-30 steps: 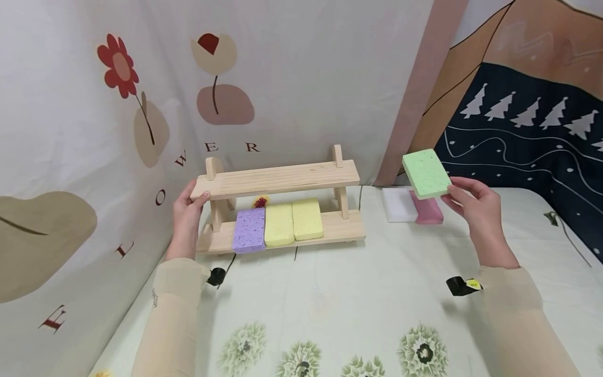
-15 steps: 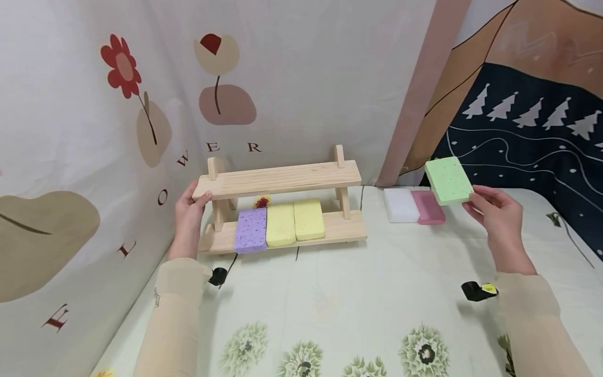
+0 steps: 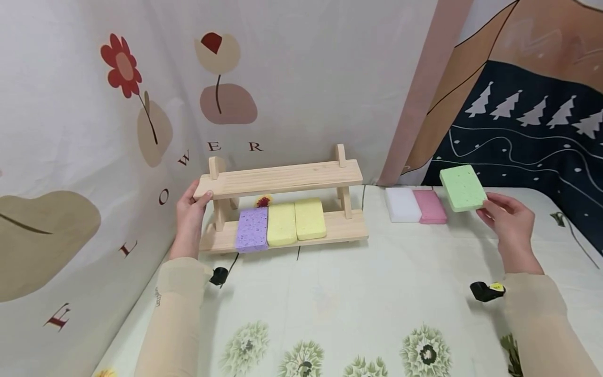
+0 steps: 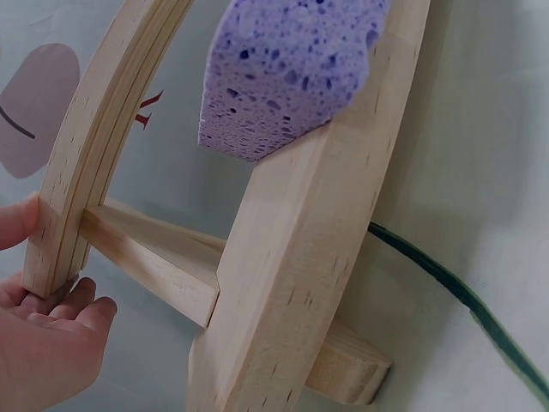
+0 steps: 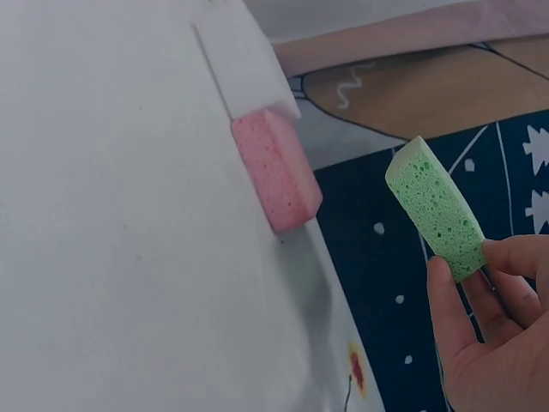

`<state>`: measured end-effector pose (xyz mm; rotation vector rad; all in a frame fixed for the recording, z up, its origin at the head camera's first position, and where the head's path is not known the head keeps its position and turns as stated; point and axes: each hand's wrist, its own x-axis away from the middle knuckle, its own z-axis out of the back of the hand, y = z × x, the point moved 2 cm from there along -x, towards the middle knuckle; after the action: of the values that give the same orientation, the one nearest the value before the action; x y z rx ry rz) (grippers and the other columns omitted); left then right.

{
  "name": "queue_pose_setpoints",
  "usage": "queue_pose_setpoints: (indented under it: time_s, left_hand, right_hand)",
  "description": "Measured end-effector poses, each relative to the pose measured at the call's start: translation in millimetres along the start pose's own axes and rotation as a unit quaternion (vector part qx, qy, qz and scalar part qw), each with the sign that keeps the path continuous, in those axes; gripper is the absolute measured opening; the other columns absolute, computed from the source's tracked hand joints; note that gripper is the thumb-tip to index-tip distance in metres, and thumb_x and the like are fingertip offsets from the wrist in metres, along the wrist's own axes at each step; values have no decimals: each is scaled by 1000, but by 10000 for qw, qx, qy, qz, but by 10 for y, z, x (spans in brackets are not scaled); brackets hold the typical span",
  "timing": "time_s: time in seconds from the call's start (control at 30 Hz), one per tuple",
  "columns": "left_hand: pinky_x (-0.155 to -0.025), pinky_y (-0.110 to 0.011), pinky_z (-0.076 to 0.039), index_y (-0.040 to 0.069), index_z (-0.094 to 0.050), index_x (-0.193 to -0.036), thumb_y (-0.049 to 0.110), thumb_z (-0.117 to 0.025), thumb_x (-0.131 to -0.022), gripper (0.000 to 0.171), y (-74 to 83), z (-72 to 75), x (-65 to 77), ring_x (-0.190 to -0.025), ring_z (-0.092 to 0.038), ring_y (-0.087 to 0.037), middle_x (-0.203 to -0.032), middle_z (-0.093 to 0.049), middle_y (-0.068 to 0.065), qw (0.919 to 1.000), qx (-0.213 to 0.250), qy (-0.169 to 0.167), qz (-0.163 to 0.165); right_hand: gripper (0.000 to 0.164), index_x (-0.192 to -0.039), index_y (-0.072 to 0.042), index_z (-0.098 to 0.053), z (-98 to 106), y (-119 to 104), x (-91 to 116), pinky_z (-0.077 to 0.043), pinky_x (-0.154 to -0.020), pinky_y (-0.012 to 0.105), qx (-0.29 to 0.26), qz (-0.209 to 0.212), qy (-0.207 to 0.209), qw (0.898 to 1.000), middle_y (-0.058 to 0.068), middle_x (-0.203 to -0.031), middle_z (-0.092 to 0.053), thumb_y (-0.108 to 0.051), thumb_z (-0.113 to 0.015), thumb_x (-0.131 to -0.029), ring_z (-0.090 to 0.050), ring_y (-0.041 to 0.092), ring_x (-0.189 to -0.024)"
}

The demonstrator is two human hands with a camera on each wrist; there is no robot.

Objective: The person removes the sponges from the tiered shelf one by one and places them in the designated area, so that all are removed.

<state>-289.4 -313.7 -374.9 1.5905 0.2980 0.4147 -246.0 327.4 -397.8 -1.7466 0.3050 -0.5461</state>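
Note:
My left hand (image 3: 190,222) grips the left end of the upper board of a two-tier wooden rack (image 3: 282,178), thumb on top and fingers beneath, as the left wrist view also shows. On the rack's lower board stand a purple sponge (image 3: 252,230) and two yellow sponges, one in the middle (image 3: 281,225) and one to its right (image 3: 310,219). My right hand (image 3: 511,228) pinches a green sponge (image 3: 463,188) by its lower right corner, raised above the table. A white sponge (image 3: 402,204) and a pink sponge (image 3: 431,207) stand side by side left of it.
A pale floral cloth covers the table (image 3: 358,293). A white printed curtain (image 3: 301,78) hangs behind the rack, and a dark tree-patterned cloth (image 3: 518,136) hangs at the right. Bare board shows right of the yellow sponges.
My right hand has moved right and slightly down with the green sponge, away from the white and pink sponges, which now show fully. My left hand keeps its grip on the rack.

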Motion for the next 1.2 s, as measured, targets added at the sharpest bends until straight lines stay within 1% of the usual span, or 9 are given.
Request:
queue_pose_setpoints:
  time_s: [0.23, 0.4, 0.5, 0.7, 0.8, 0.93, 1.1, 1.2]
  left_hand:
    - [-126, -27, -24, 21, -33, -157, 16, -59, -101, 62, -7, 3, 12, -150, -32, -12, -165, -28, -1, 10000, -80, -46, -3]
    - [-126, -27, -24, 21, -32, -157, 17, -58, -101, 62, -14, 9, 26, -150, -31, -12, -165, -28, -1, 9999, -138, -53, -10]
    - [-126, -28, -24, 21, -32, -157, 17, -59, -101, 62, -3, 4, 25, -151, -30, -12, -165, -27, -1, 9998, -164, -39, -74]
    - [-126, -27, -24, 21, -34, -156, 13, -59, -100, 62, 10, -4, 8, -150, -31, -11, -165, -29, -1, 9999, -7, -7, -114]
    - [-126, -27, -23, 21, -33, -156, 13, -59, -100, 62, -2, -3, 2, -150, -30, -11, -165, -28, -1, 10000, 16, -19, -87]
    - [-126, -28, -23, 21, -32, -157, 15, -58, -101, 62, -12, -1, -4, -151, -30, -12, -165, -27, -1, 9999, -111, -25, -94]
    - [-126, -28, -22, 21, -33, -156, 15, -59, -101, 62, -8, 1, -4, -151, -30, -12, -165, -28, -1, 9999, -68, -35, -113]
    - [-126, -28, -23, 21, -33, -157, 15, -58, -101, 62, -2, 0, -5, -151, -30, -12, -165, -28, -1, 9999, -65, -54, -100]
  right_hand:
    - [20, -96, -23, -72, 99, 125, -158, -59, -62, 14, 8, -205, 174, 9996, -12, -93, -62, -4, -69, -92, -67, -1, -69]
    - [22, -96, -26, -73, 148, 212, -277, -58, -61, 13, 250, -216, 373, 9988, -16, -88, -62, -5, -69, -92, -66, -2, -70]
    - [23, -99, -28, -72, 133, 224, -298, -58, -61, 12, 376, -352, 463, 9976, -16, -91, -59, -6, -66, -94, -64, -4, -69]
    - [23, -103, -27, -68, 101, 223, -266, -57, -61, 10, 416, -676, 480, 9957, -14, -96, -54, -6, -62, -96, -62, -6, -70]
    - [22, -104, -28, -67, 120, 257, -279, -57, -62, 10, 437, -827, 518, 9943, -14, -98, -53, -8, -62, -97, -61, -5, -76]
    - [21, -105, -31, -67, 150, 319, -320, -57, -61, 11, 473, -1062, 559, 9916, -14, -99, -52, -12, -65, -96, -60, -4, -81]
    - [21, -104, -32, -67, 157, 376, -362, -57, -61, 11, 496, -1123, 541, 9910, -13, -98, -53, -12, -65, -96, -61, -5, -81]
    - [21, -102, -31, -66, 157, 398, -384, -57, -60, 12, 517, -1123, 521, 9910, -12, -98, -53, -11, -63, -97, -61, -5, -77]
